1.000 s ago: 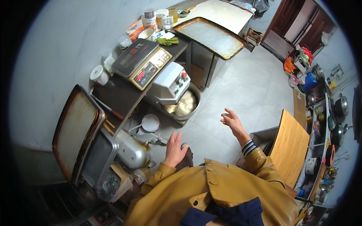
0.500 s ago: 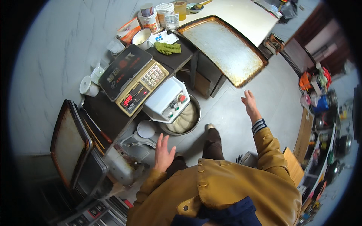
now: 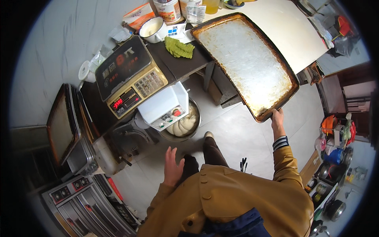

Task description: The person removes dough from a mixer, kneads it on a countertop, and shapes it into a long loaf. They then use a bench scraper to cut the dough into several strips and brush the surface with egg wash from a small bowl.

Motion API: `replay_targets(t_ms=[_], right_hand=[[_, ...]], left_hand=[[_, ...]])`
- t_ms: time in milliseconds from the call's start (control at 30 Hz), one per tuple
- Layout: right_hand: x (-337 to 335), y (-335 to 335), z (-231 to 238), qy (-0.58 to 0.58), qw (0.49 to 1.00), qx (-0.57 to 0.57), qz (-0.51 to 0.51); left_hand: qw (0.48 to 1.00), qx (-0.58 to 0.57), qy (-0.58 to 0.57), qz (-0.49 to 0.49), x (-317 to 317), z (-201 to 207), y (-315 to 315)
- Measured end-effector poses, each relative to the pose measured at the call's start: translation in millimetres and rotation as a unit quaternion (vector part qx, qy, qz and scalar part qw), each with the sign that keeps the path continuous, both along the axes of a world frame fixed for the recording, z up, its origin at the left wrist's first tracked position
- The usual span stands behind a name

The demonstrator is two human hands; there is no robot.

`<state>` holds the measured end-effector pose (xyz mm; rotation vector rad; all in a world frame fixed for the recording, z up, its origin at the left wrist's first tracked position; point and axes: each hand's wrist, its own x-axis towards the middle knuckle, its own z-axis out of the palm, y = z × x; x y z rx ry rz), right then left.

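Fingers of the right hand [image 3: 277, 119], spread in mid-air half a second ago, now grip the near corner of the tray [image 3: 246, 63]; the left hand [image 3: 172, 166] stays open, empty, below the bowl [image 3: 185, 124].

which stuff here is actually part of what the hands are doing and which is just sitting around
In hand:
- right hand, gripping the near corner of the baking tray
- left hand, open and holding nothing, in the air above the floor

Lying about:
- weighing scale
- green cloth
- bowl of dough
- stacked trays
- white cup
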<state>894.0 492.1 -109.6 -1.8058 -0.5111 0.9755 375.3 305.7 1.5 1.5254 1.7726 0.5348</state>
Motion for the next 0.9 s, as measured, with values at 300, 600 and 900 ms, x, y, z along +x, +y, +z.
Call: replay_targets(t_ms=[300, 600, 900], right_hand=[[4, -6, 17, 0.121, 0.984, 0.068, 0.11], [-38, -86, -32, 0.079, 0.926, -0.216, 0.299], [-323, -69, -147, 0.005, 0.688, -0.287, 0.666]], left_hand=[[0.999, 0.001, -0.022, 0.047, 3, -25, -10], [0.98, -0.014, -0.09, 0.176, -19, -80, -79], [0.829, -0.162, -0.307, 0.439, -4, -159, -172]])
